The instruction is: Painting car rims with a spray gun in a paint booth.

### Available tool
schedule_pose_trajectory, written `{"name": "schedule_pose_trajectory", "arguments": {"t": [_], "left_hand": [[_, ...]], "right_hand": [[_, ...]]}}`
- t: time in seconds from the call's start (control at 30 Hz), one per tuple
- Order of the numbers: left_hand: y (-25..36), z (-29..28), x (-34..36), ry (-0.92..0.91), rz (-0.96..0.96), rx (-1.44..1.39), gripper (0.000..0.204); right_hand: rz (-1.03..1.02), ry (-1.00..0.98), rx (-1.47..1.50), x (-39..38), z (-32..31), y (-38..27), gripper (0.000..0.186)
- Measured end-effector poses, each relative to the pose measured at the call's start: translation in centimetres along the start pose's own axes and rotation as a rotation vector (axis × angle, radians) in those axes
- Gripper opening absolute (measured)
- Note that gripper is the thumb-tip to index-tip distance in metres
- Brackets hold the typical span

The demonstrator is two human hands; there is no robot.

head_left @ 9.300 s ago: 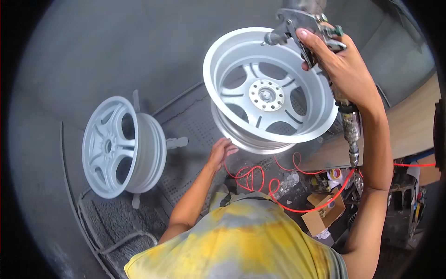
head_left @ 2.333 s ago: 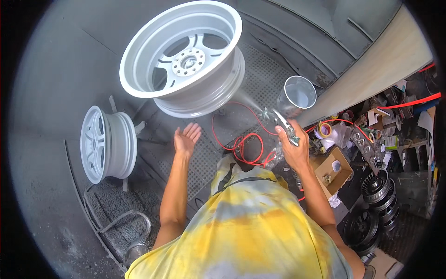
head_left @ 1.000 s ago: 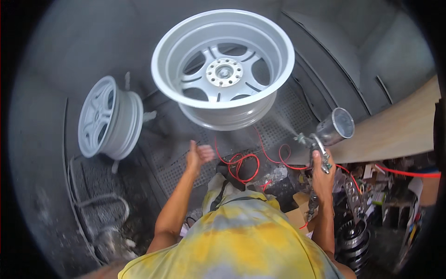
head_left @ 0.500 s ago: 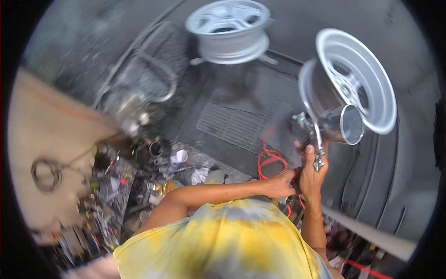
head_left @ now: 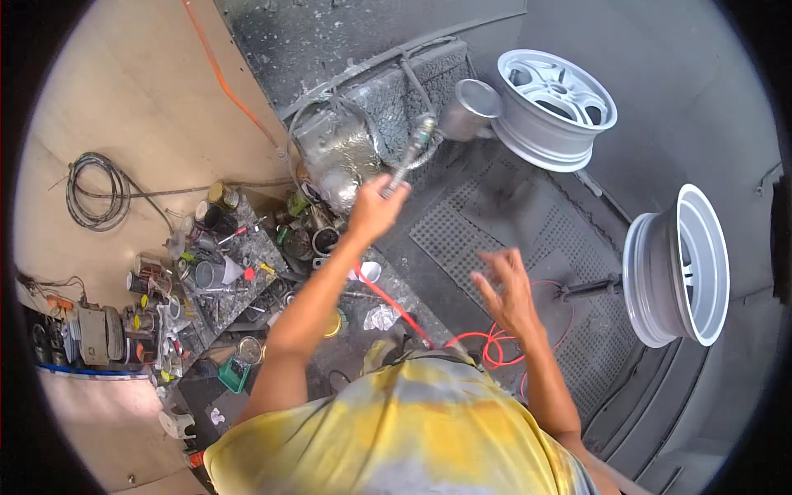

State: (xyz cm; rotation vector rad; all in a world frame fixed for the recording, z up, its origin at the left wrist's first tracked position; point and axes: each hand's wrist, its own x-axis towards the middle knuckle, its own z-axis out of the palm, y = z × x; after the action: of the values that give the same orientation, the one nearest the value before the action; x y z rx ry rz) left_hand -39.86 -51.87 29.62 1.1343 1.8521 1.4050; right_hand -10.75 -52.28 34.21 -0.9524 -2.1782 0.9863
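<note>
My left hand [head_left: 378, 210] is closed around the handle of a spray gun [head_left: 419, 142], held out ahead and left of centre. A metal paint cup [head_left: 464, 115] sits on the gun's far right side; both are slightly blurred. My right hand [head_left: 510, 295] is raised with its fingers apart, holding nothing, over the perforated floor mat. At the upper right, a silver-painted wheel rim [head_left: 551, 136] lies face up, close behind the cup. Another silver wheel rim [head_left: 660, 276] stands tilted on edge at the far right, on a dark support arm [head_left: 594, 287].
A red air hose [head_left: 400, 309] runs below my left forearm and coils near my waist. On the left stands a cluttered bench [head_left: 219, 309] with several cans, cups and tools. A coiled dark cable [head_left: 91, 194] hangs on the beige wall. A foil-covered object [head_left: 342, 153] stands beyond my left hand.
The spray gun has passed from my right hand to my left and moved left and away. My right hand has opened. The view has turned left, so the wheels appear further right.
</note>
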Motion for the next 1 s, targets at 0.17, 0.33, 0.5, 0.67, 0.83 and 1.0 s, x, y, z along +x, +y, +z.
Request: {"name": "schedule_pose_trajectory", "arguments": {"t": [0.17, 0.33, 0.5, 0.67, 0.83, 1.0], "left_hand": [[-5.0, -9.9, 7.0, -0.022, -0.237, 0.074, 0.032], [-9.0, -14.7, 10.8, -0.141, -0.315, 0.008, 0.035], [-11.4, -16.8, 11.5, -0.134, -0.352, -0.13, 0.035], [-12.7, -15.7, 12.0, 0.079, -0.27, 0.228, 0.047], [-17.1, -19.9, 13.4, 0.071, -0.192, 1.094, 0.085], [-19.1, -22.9, 12.9, -0.102, -0.099, 1.312, 0.069]], "right_hand": [[0.15, -0.142, -0.315, -7.4, 4.9, 10.6, 0.029], [0.512, -0.31, -0.383, -18.3, 5.7, 17.9, 0.027], [0.841, -0.217, -0.145, -28.8, 6.7, 22.4, 0.023], [1.262, 0.009, 0.958, -34.8, 7.4, 26.7, 0.019], [1.225, -0.017, 0.383, -34.3, 6.9, 22.3, 0.027], [1.055, 0.061, -0.13, -37.0, 6.3, 24.5, 0.025]]}}
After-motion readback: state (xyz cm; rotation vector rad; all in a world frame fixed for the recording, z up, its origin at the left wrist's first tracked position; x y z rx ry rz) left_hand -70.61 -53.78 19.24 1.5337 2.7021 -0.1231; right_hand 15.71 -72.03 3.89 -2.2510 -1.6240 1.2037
